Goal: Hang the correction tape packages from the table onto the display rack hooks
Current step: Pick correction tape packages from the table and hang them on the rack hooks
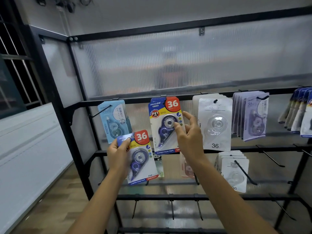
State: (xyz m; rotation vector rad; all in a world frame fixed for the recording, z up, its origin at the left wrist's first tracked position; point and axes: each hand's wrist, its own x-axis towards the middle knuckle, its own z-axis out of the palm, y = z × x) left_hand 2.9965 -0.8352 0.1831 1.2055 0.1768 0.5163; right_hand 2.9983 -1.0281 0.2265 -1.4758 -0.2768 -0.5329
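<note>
My left hand (118, 153) grips a blue correction tape package (141, 157) with a red "36" corner, thumb on its top left, held tilted below the rack's upper bar (135, 100). A stack of the same blue packages (166, 125) hangs from a hook on that bar. My right hand (189, 135) touches the front package of that stack with its thumb on the blister, the other fingers spread and relaxed beside it.
On the same bar hang light blue packages (115, 119), white ones (214, 124), lilac ones (251, 115) and more at the far right (302, 114). A lower bar holds white packages (233, 171) and bare hooks (270, 157). A white cabinet (28, 149) stands left.
</note>
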